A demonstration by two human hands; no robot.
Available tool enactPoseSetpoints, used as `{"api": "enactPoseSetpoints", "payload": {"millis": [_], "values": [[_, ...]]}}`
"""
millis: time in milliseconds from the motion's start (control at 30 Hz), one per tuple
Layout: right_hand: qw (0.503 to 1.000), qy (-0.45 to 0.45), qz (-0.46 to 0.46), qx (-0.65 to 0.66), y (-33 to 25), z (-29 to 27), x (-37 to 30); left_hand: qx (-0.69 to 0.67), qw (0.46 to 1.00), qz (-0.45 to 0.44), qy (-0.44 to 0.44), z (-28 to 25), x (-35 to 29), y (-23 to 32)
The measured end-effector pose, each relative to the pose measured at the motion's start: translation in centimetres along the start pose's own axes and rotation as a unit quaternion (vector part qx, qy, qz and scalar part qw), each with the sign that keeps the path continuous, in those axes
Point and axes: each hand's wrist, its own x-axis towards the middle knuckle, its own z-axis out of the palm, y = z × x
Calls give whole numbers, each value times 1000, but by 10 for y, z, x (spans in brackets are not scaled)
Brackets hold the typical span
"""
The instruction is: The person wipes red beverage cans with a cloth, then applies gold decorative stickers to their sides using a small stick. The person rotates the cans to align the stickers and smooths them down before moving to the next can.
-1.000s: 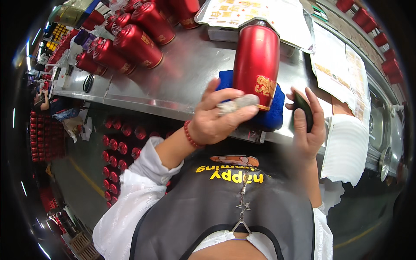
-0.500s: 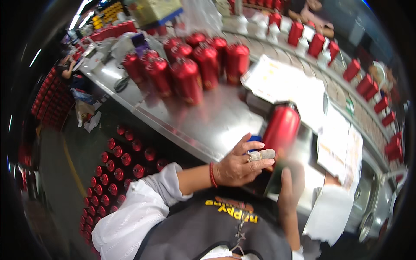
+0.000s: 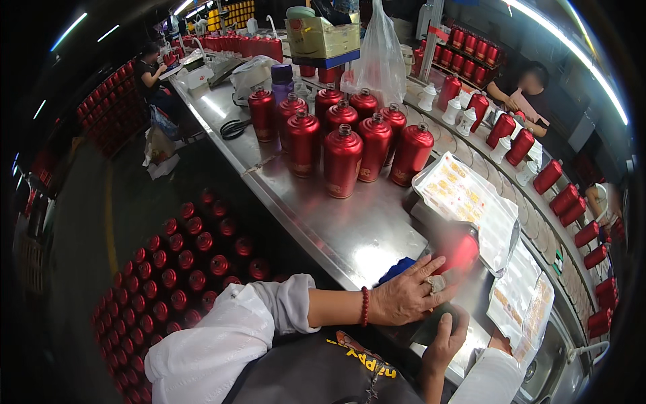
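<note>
L hand (image 3: pixel 406 296) at red btl (image 3: pixel 463 250), yellow-print sheet (image 3: pixel 468 192) nr

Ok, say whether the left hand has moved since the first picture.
Yes, rightward: against the blue cloth on the metal bench, the left hand was mostly to the left; now the cloth shows only past the hand's upper-left side.
</note>
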Motion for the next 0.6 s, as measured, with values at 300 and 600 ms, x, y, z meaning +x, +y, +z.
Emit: {"api": "enactPoseSetpoints", "payload": {"millis": [300,600], "values": [[1000,-7,-8,-22,7,-4,2,75,995,-64,-26,-14,-9,4],[1000,-12,5,17,4,-5,3,-33,991,-132,-11,-4,-29,-7]]}}
